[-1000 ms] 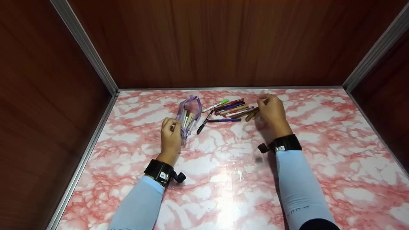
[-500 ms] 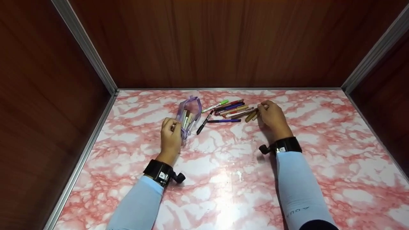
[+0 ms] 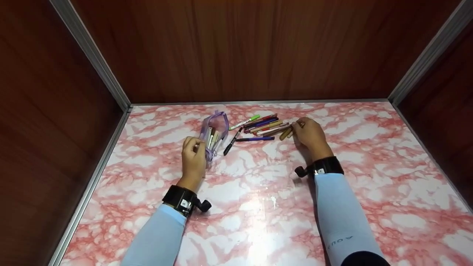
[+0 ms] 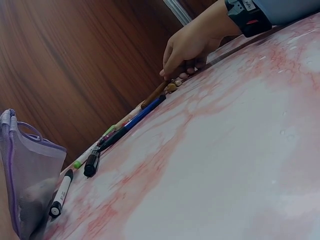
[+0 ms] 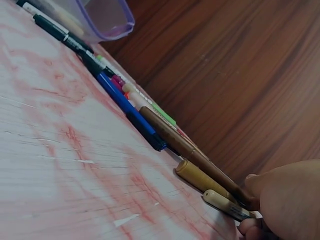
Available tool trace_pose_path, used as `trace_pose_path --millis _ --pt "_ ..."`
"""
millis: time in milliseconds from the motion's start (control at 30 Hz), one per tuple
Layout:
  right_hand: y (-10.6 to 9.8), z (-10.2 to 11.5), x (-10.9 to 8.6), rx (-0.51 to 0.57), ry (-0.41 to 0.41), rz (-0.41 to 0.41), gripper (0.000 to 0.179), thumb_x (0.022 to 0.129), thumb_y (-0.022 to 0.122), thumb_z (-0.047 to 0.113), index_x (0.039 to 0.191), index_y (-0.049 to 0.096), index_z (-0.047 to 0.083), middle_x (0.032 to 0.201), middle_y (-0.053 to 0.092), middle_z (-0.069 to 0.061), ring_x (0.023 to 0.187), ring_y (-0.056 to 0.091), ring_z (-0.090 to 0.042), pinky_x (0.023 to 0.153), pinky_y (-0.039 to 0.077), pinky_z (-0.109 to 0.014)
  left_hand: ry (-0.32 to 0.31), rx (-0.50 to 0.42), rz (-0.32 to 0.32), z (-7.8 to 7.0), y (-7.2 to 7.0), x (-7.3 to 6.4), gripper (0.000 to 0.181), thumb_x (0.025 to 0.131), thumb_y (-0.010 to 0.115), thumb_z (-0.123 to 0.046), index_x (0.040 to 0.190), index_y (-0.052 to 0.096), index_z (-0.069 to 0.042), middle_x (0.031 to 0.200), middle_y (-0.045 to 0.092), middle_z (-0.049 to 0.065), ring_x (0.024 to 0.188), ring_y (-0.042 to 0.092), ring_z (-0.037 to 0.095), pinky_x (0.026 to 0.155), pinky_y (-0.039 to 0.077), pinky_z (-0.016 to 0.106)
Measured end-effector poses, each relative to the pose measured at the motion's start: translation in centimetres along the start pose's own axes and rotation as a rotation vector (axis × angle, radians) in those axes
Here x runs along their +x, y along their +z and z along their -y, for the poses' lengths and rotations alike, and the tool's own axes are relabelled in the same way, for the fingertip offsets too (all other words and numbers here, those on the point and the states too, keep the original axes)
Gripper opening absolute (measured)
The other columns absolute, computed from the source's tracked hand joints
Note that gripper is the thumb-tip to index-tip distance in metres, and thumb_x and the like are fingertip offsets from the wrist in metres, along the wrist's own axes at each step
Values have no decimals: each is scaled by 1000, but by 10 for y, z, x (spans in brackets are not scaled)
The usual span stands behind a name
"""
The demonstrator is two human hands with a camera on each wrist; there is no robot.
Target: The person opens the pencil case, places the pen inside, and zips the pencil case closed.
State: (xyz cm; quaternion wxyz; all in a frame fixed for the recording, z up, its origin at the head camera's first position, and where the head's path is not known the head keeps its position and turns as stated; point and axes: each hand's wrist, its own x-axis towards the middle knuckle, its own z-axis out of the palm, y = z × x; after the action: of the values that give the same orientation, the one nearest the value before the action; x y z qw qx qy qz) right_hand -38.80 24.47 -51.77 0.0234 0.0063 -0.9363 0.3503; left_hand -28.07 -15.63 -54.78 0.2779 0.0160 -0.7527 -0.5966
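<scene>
My left hand (image 3: 194, 159) grips the near edge of a purple mesh pencil pouch (image 4: 37, 170), which gapes open with several pens and markers inside. At the right end of a row of loose pens, my right hand (image 3: 311, 135) pinches the end of a brown marker (image 5: 180, 142) lying on the table. A mustard marker (image 5: 202, 180) and a cream marker (image 5: 222, 204) lie just under its fingers. Between pouch and right hand are a black marker (image 3: 232, 142), a blue pen (image 3: 255, 139) and a green-capped marker (image 3: 244, 122).
The table (image 3: 236, 221) has a red and white marbled top. Brown wood-grain panels (image 3: 258, 51) rise at the back and on both sides, with metal trim along the edges. A white marker with black ends (image 4: 61, 195) lies against the pouch.
My right hand has come down and slightly nearer, onto the end of the brown marker. The left hand keeps its grip on the pouch. The head view has shifted slightly.
</scene>
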Motion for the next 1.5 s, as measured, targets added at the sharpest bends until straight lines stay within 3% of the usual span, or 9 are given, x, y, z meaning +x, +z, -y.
trace_pose_path --millis 233,500,567,733,1033,1200,1500 --pt "0 2 -1 29 38 8 42 119 54 38 131 73 2 117 78 -25 109 72 -43 102 56 -58 -19 -3 6 0 -1 0 13 105 66 -5 96 73 2 107 61 10 85 54 17 76 48 23" --pt "-3 2 1 -44 62 -8 42 121 44 28 135 68 -3 126 75 -33 125 70 -52 115 53 -66 -61 -38 20 -1 0 -1 13 106 65 -5 98 72 2 110 60 8 85 56 18 69 52 24" --pt "-3 2 0 -56 64 -10 42 121 42 26 136 67 -4 119 75 -32 124 71 -52 114 54 -67 -66 -34 23 -1 -1 -2 13 106 65 -6 99 73 2 111 61 8 85 56 18 69 53 24" --pt "-4 2 -2 -75 57 -4 32 116 47 21 122 69 -2 100 76 -25 107 73 -49 101 57 -62 -64 -37 17 -1 -1 -2 13 106 65 -5 97 72 2 110 60 8 85 56 17 71 52 24" --pt "-12 5 -4 -126 80 41 25 108 54 17 120 67 -1 120 75 -29 112 71 -48 102 57 -63 2 2 -8 1 1 0 13 103 66 -5 94 72 2 106 62 11 91 54 15 80 47 23" --pt "-14 5 -5 -156 72 45 20 105 57 16 112 68 1 114 75 -28 104 70 -45 96 57 -60 -24 -6 -8 1 1 -2 13 103 66 -4 93 72 1 106 62 8 89 54 15 78 48 23" --pt "-14 6 -3 -190 68 38 23 109 56 17 117 68 0 120 76 -30 112 72 -50 99 58 -63 -62 -19 12 -1 0 0 13 106 66 -6 96 70 2 109 60 8 85 57 16 67 53 23"
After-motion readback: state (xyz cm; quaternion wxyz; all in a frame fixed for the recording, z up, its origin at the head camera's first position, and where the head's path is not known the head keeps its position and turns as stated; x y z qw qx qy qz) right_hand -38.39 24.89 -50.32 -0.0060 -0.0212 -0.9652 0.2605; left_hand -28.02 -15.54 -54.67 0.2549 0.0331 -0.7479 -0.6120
